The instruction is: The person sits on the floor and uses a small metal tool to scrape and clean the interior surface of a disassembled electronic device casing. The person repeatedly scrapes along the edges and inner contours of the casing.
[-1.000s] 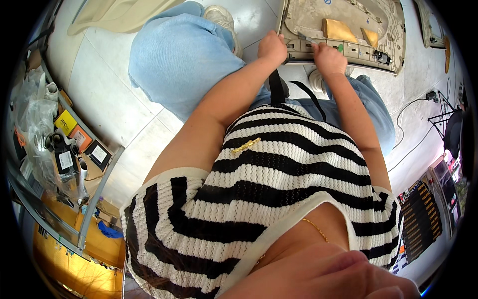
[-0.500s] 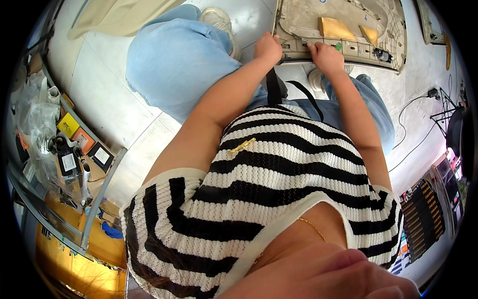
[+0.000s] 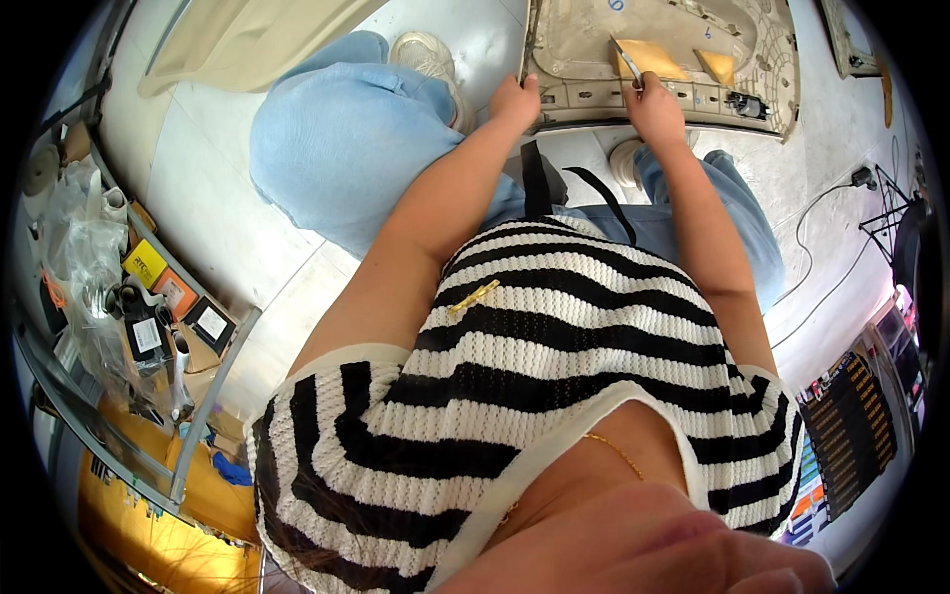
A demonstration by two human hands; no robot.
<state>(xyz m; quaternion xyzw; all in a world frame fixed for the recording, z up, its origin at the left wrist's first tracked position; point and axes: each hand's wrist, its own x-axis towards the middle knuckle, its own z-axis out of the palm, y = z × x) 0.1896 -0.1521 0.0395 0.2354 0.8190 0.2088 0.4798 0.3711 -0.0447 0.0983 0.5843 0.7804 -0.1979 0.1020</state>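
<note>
A beige car door trim panel (image 3: 584,99) lies back side up in front of me, marked in blue pen. My left hand (image 3: 515,102) is closed around its near left edge. In my right hand (image 3: 656,111) is a slim metal tool (image 3: 627,61), its bright end pointing up and left across a yellow foam pad (image 3: 655,61). The fingers cover the tool's grip, so its exact kind cannot be made out. Right of that pad sits a smaller yellow pad (image 3: 716,67), with a black fitting (image 3: 747,105) near the panel's right end.
Another beige panel (image 3: 237,40) is at the upper left. A grey-framed rack (image 3: 213,406) on the left holds boxes (image 3: 148,264) and clear plastic wrap (image 3: 84,238). On the right, a black cable (image 3: 809,238) crosses the tiled floor (image 3: 203,168), near a black stand (image 3: 891,223).
The panel and my left hand have shifted slightly left and away. My right hand has turned, and the metal tool now points upward over the yellow pad instead of low along the edge.
</note>
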